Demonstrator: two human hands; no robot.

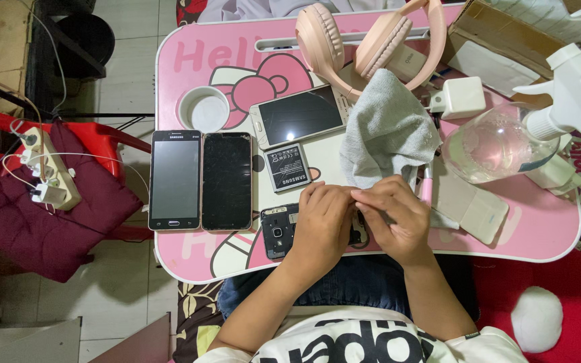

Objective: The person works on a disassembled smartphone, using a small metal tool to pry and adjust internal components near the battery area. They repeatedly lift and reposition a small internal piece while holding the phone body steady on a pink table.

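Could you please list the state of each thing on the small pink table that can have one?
Opened phone: back cover off, face down, under both hands.
Battery: out, lying loose.
Two black phones: screens dark, face up.
White phone: screen dark, face up.
Grey cloth: crumpled.
Spray bottle: lying on its side.
Left hand, right hand: fingertips together; whether they hold anything is hidden.

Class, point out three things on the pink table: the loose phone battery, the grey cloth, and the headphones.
Phone battery (287,167), head view, centre of its label.
Grey cloth (388,128), head view, middle fold.
Headphones (320,39), head view, left ear cup.

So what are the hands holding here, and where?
Both hands, left and right, cover an opened black phone at its right end; exact grip hidden.
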